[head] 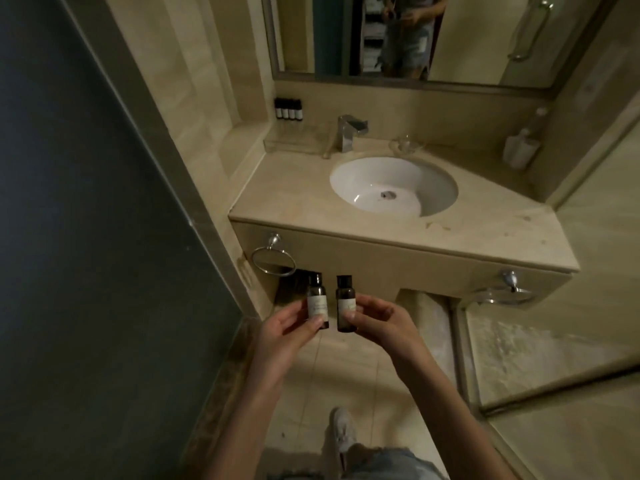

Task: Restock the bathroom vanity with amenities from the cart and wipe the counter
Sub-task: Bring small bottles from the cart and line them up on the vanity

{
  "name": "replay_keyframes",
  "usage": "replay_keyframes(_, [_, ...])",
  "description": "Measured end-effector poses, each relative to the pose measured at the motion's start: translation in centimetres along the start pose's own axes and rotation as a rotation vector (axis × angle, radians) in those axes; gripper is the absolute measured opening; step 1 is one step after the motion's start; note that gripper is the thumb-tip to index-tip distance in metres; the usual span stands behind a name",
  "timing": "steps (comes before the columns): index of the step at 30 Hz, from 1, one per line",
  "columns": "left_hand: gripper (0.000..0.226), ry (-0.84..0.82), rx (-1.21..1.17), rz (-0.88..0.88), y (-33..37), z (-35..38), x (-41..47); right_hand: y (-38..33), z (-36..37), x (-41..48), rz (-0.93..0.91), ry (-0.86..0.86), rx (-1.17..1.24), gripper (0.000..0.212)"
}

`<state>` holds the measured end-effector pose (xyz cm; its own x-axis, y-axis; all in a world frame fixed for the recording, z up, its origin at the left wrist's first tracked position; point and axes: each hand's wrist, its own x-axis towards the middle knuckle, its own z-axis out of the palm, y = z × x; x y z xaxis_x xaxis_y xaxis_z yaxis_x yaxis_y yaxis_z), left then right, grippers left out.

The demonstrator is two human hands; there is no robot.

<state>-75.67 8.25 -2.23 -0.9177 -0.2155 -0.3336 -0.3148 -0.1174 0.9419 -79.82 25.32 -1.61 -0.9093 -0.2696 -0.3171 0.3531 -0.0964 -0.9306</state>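
Brown bottles up front: left hand (282,329) pinches one bottle (317,301), right hand (375,322) pinches the other bottle (345,303), both upright, short of the beige tabletop (294,199).

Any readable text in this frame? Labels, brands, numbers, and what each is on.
Nothing legible.
Left bottle, in the left hand: pale label, print too blurred.
Right bottle, in the right hand: pale label, print too blurred.
Row of small bottles left of the faucet: white labels, too small.
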Motion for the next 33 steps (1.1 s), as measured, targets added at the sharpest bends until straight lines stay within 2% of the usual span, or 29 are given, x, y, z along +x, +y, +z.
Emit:
replay_keyframes(6, [0.051, 0.011, -0.019, 0.022, 2.6, 3.1, 7.0, -4.0, -3.3, 7.9, -0.042, -0.030, -0.055, 0.026])
replay_keyframes(12, [0.027, 0.004, 0.016, 0.034, 4.1, 5.4, 11.5, -4.6, -3.8, 13.1, 0.010, -0.057, -0.015, 0.023])
replay_keyframes(18, [0.023, 0.002, 0.171, 0.057, 5.9, 6.1, 17.3, -5.6, -4.6, 18.5, 0.034, -0.063, 0.044, 0.027])
replay_keyframes(21, [0.030, -0.041, 0.095, 0.038, 6.4, 6.2, 20.8, -6.4, -5.1, 21.8, 0.025, -0.066, 0.069, 0.031])
replay_keyframes(25, [0.033, -0.005, 0.022, -0.003, 7.3, 6.2, 26.5, -7.9, -4.8, 27.2, 0.019, -0.049, 0.045, 0.029])
replay_keyframes(33, [0.032, 0.008, -0.056, 0.055, 12.6, 4.8, 40.4, -12.8, -2.6, 40.7, -0.019, -0.038, 0.013, 0.028])
